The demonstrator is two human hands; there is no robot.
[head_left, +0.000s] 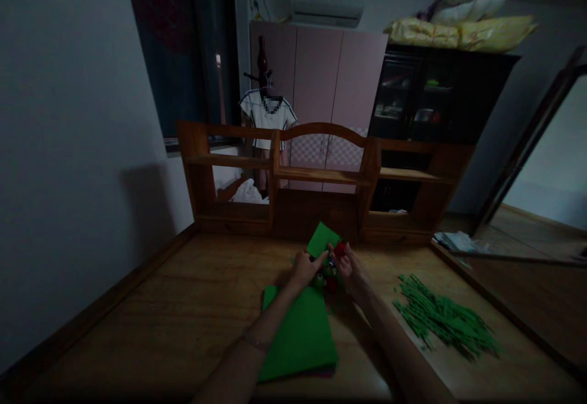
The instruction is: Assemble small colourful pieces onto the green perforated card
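My right hand (348, 269) pinches a small round red piece (340, 249) at its fingertips; its exact kind is too dark to make out. Just left of it, my left hand (303, 268) is closed, its thumb pointing toward the right hand. What its fingers hold is hidden. Behind both hands a small green sheet (322, 237) stands out at an angle; I cannot tell whether it is held or lying. Several small green and red pieces (331, 284) lie between and below the hands. Nearest my left forearm is a stack of green sheets (305, 337).
A heap of thin green strips (444, 318) lies on the wooden table (183, 306) at right. A wooden shelf unit (321, 176) borders the far edge. A wall (82, 178) rises on the left, and papers (461, 242) lie beyond the right edge.
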